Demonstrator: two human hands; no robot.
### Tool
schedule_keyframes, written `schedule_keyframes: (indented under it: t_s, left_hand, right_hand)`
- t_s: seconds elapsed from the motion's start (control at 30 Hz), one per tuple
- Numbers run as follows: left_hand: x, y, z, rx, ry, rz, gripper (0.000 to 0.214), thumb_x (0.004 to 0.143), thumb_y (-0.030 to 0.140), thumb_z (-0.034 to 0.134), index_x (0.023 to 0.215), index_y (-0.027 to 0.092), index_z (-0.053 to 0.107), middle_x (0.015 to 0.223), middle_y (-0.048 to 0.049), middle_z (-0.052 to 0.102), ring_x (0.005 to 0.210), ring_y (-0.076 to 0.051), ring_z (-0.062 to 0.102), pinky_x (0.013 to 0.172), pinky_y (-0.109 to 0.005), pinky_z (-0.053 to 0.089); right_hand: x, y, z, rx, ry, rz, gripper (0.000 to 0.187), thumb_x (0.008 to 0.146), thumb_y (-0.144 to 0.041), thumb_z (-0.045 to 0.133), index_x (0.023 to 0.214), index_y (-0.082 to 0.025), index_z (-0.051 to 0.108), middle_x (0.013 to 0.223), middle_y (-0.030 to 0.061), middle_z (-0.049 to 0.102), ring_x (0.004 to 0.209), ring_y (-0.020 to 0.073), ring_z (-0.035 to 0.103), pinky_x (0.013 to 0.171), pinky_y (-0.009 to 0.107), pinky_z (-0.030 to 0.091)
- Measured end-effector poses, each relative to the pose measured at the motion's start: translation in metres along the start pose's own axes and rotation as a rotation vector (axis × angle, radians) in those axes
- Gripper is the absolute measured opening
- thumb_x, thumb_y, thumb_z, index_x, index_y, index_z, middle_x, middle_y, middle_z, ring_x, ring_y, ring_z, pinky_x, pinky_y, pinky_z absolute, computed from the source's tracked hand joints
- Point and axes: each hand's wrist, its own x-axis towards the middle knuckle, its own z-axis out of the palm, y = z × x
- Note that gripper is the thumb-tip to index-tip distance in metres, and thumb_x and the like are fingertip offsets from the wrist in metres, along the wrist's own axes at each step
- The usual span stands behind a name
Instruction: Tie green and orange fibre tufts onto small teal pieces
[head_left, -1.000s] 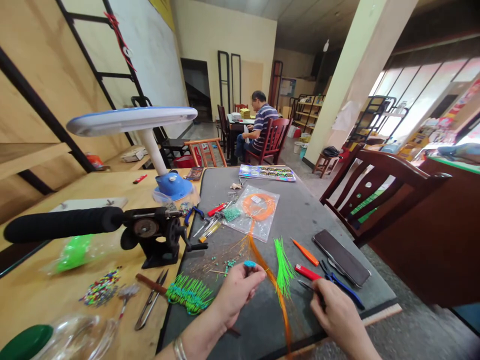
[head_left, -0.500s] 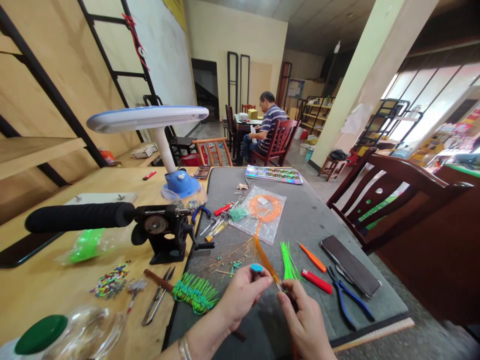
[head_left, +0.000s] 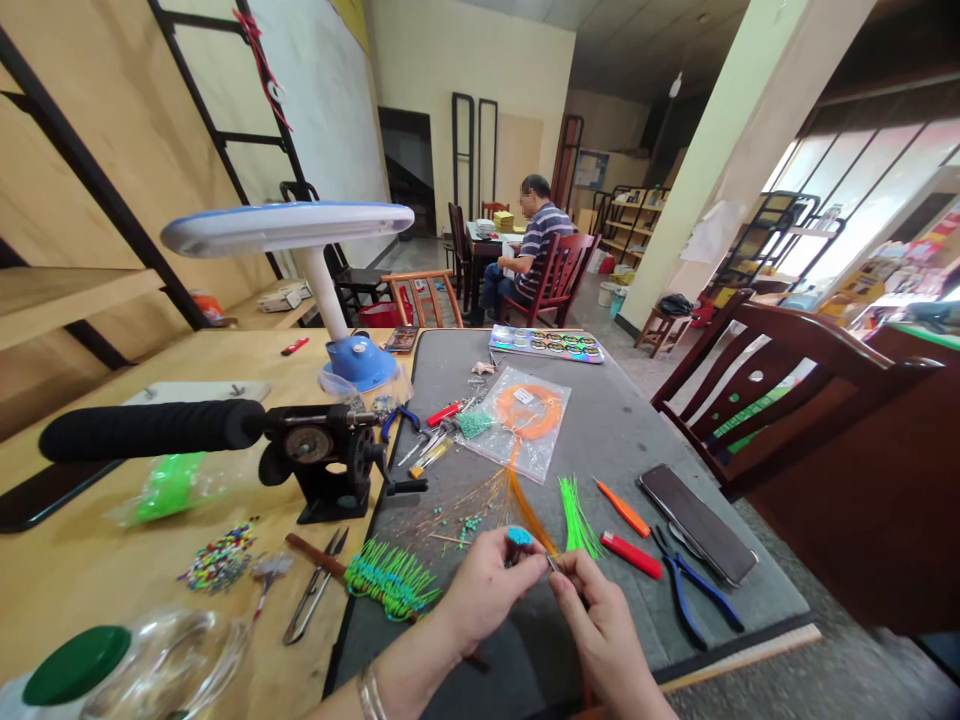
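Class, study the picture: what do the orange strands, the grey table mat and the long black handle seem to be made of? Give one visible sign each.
The orange strands, pinched in the right hand: probably thin plastic or nylon line; glossy, holding springy curves. The grey mat: likely felt or rubber; matte, no shine. The black handle: looks like foam grip; dull, soft-looking surface.

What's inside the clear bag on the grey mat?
The clear bag holds a coil of orange cord with a small white tag. Orange strands trail from its near end toward the left hand. Anything beneath the coil is hidden.
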Motion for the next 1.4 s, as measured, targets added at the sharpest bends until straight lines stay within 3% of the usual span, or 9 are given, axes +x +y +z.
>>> schedule_keyframes:
  t_s: [0.27, 0.5, 0.63, 0.8, 0.93, 1.1, 1.27, 1.4]
  left_hand:
    - [0.0, 0.004, -0.003, 0.1, 0.002, 0.119, 0.01, 0.072, 0.023, 0.062, 0.067, 0.014, 0.064, 0.063, -0.0021, 0.064, 0.062, -0.014, 0.055, 0.064, -0.025, 0.042]
    - [-0.001, 0.003, -0.002, 0.132, 0.05, 0.098, 0.012, 0.072, 0.024, 0.061, 0.065, 0.014, 0.063, 0.061, -0.0022, 0.063, 0.06, -0.014, 0.054, 0.062, -0.025, 0.042]
    - [0.0, 0.002, -0.002, 0.145, 0.043, 0.09, 0.012, 0.071, 0.025, 0.061, 0.064, 0.015, 0.062, 0.06, -0.002, 0.062, 0.059, -0.014, 0.054, 0.061, -0.025, 0.042]
    - [-0.001, 0.003, -0.003, 0.19, 0.06, 0.102, 0.013, 0.071, 0.024, 0.06, 0.063, 0.015, 0.062, 0.06, -0.0031, 0.063, 0.059, -0.015, 0.054, 0.061, -0.025, 0.042]
    - [-0.002, 0.007, -0.005, 0.254, 0.1, 0.125, 0.017, 0.072, 0.029, 0.06, 0.063, 0.015, 0.063, 0.059, -0.0028, 0.062, 0.056, -0.014, 0.051, 0.056, -0.024, 0.039]
    - [-0.001, 0.01, -0.012, 0.346, 0.157, 0.182, 0.021, 0.074, 0.034, 0.06, 0.065, 0.015, 0.064, 0.056, -0.0012, 0.058, 0.053, -0.013, 0.047, 0.052, -0.023, 0.035]
    - [-0.001, 0.008, -0.019, 0.453, 0.189, 0.27, 0.022, 0.078, 0.034, 0.059, 0.066, 0.016, 0.065, 0.056, -0.0001, 0.056, 0.052, -0.013, 0.046, 0.052, -0.022, 0.034]
    - [-0.001, 0.008, -0.022, 0.521, 0.195, 0.365, 0.021, 0.081, 0.031, 0.058, 0.068, 0.017, 0.066, 0.058, -0.001, 0.06, 0.053, -0.013, 0.049, 0.052, -0.022, 0.034]
  right_hand:
    - [0.0, 0.004, 0.001, 0.473, -0.011, 0.235, 0.039, 0.082, -0.058, 0.053, 0.075, -0.02, 0.048, 0.055, -0.0095, 0.027, 0.047, 0.0071, 0.024, 0.043, 0.019, 0.02]
    - [0.0, 0.002, 0.004, 0.532, 0.002, 0.295, 0.043, 0.077, -0.061, 0.057, 0.073, -0.02, 0.046, 0.053, -0.0103, 0.026, 0.045, 0.0062, 0.022, 0.041, 0.018, 0.017]
    - [-0.002, 0.005, -0.003, 0.302, 0.096, 0.224, 0.043, 0.081, -0.062, 0.05, 0.071, -0.02, 0.049, 0.052, -0.0081, 0.035, 0.045, 0.0085, 0.032, 0.043, 0.02, 0.026]
    - [-0.015, 0.028, -0.032, -0.459, 0.228, 0.031, 0.03, 0.085, -0.05, 0.052, 0.09, -0.021, 0.06, 0.057, -0.0014, 0.056, 0.052, 0.0161, 0.053, 0.053, 0.025, 0.038]
    - [-0.022, 0.048, -0.054, -0.844, 0.253, -0.183, 0.024, 0.086, -0.045, 0.053, 0.092, -0.023, 0.063, 0.086, 0.0061, 0.068, 0.078, 0.0224, 0.062, 0.069, 0.03, 0.045]
    - [-0.011, 0.046, -0.071, -0.933, 0.28, -0.302, 0.024, 0.089, -0.037, 0.052, 0.104, -0.022, 0.063, 0.099, 0.0081, 0.067, 0.089, 0.0226, 0.059, 0.081, 0.034, 0.045]
    - [0.016, 0.041, -0.084, -1.011, 0.196, -0.265, 0.017, 0.084, -0.022, 0.05, 0.086, -0.022, 0.067, 0.088, 0.0081, 0.069, 0.083, 0.0239, 0.06, 0.074, 0.035, 0.044]
    - [0.023, 0.037, -0.077, -0.742, 0.235, -0.157, 0.016, 0.082, -0.024, 0.046, 0.082, -0.021, 0.061, 0.078, 0.0059, 0.066, 0.072, 0.0206, 0.06, 0.067, 0.031, 0.044]
